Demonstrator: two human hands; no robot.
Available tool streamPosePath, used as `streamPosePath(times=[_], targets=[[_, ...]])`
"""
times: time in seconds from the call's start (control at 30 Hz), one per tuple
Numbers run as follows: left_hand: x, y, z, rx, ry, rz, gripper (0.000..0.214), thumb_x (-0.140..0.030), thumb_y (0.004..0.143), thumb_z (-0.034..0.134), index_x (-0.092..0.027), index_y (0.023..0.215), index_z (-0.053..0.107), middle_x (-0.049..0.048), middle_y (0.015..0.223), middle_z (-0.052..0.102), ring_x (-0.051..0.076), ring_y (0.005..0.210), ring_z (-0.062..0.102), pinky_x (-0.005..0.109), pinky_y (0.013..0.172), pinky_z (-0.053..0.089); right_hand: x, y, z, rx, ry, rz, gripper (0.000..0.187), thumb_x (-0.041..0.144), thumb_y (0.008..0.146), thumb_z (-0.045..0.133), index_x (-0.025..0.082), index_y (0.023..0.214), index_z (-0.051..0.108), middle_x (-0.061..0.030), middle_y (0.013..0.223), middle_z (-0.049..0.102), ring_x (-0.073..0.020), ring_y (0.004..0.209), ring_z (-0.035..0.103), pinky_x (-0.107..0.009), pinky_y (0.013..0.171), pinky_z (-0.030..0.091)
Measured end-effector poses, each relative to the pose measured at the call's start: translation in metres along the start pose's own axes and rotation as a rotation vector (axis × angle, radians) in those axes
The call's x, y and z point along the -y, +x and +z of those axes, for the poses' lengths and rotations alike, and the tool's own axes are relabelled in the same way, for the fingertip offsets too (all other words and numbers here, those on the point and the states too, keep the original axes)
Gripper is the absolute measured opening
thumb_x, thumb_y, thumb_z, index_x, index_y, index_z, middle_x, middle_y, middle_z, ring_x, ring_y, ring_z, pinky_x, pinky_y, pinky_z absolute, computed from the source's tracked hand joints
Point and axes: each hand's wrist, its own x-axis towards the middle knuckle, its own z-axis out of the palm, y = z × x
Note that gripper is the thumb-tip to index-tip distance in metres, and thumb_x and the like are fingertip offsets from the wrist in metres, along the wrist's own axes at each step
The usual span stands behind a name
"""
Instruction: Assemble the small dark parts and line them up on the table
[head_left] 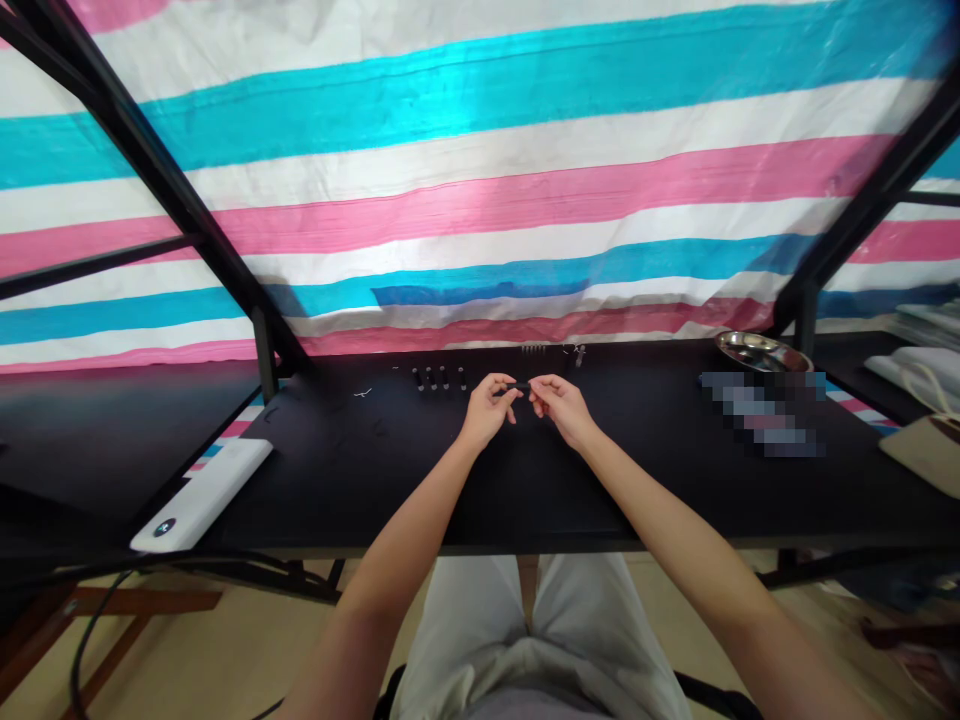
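Both my hands meet over the middle of a black table (pixel 420 480). My left hand (pixel 489 405) and my right hand (pixel 561 405) each pinch one end of a small black cylindrical part (pixel 519 385) held level between them. Just beyond my left hand, a short row of small black upright parts (pixel 439 379) stands on the table. Further back lie a small dark comb-like piece (pixel 532 350) and some tiny metal bits (pixel 576 351).
A metal bowl (pixel 759 351) sits at the back right. A white power bank (pixel 204 494) lies at the table's left front corner. Black frame posts (pixel 264 365) rise at both sides before a striped tarp. Pale flat items (pixel 921 452) lie on the far right.
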Motion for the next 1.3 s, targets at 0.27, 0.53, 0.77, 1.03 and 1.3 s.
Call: streamPosePath(times=[0.27, 0.53, 0.77, 1.03, 1.3], targets=[[-0.0019, -0.0004, 0.0009, -0.013, 0.027, -0.018, 0.027, -0.031, 0.073, 0.06, -0.015, 0.091, 0.048, 0.0016, 0.079, 0.061, 0.004, 0.037, 0.051, 0.017, 0.038, 0.036, 0.0011, 0.0014, -0.0034, -0.017, -0.015, 0.001, 0.033, 0.043, 0.062, 0.071, 0.017, 0.077, 0.06, 0.0013, 0.06, 0.058, -0.0079, 0.047, 0.048, -0.024, 0.047, 0.037], [-0.0013, -0.0007, 0.0005, -0.028, 0.037, -0.012, 0.024, -0.027, 0.073, 0.059, -0.014, 0.091, 0.049, 0.0004, 0.077, 0.06, 0.004, 0.036, 0.051, 0.016, 0.037, 0.035, -0.0002, 0.0019, -0.003, -0.017, 0.007, 0.003, 0.03, 0.04, 0.062, 0.071, 0.016, 0.077, 0.061, 0.0013, 0.06, 0.059, -0.0076, 0.047, 0.048, -0.023, 0.048, 0.035], [-0.0012, -0.0004, 0.0006, -0.035, 0.049, -0.006, 0.025, -0.027, 0.072, 0.06, -0.014, 0.09, 0.049, 0.0001, 0.076, 0.06, 0.004, 0.036, 0.05, 0.017, 0.037, 0.037, 0.0002, 0.0016, -0.0037, -0.021, -0.009, 0.004, 0.031, 0.042, 0.062, 0.07, 0.016, 0.077, 0.06, 0.0012, 0.061, 0.059, -0.0076, 0.047, 0.047, -0.024, 0.049, 0.036], [0.0039, 0.0011, 0.0003, -0.07, 0.105, -0.001, 0.026, -0.032, 0.071, 0.061, -0.015, 0.088, 0.05, -0.0012, 0.072, 0.059, 0.003, 0.035, 0.047, 0.017, 0.036, 0.038, 0.0006, 0.0019, -0.0035, -0.033, -0.032, 0.0, 0.032, 0.044, 0.061, 0.071, 0.017, 0.075, 0.06, 0.0011, 0.06, 0.059, -0.0078, 0.047, 0.047, -0.024, 0.048, 0.036], [0.0052, -0.002, -0.0001, -0.097, 0.26, 0.06, 0.022, -0.033, 0.076, 0.056, -0.016, 0.09, 0.053, 0.0001, 0.075, 0.06, 0.004, 0.038, 0.047, 0.016, 0.037, 0.036, 0.0007, 0.0025, -0.0041, -0.024, -0.031, -0.02, 0.031, 0.043, 0.062, 0.07, 0.017, 0.074, 0.06, 0.0017, 0.059, 0.057, -0.0074, 0.047, 0.046, -0.024, 0.049, 0.036]])
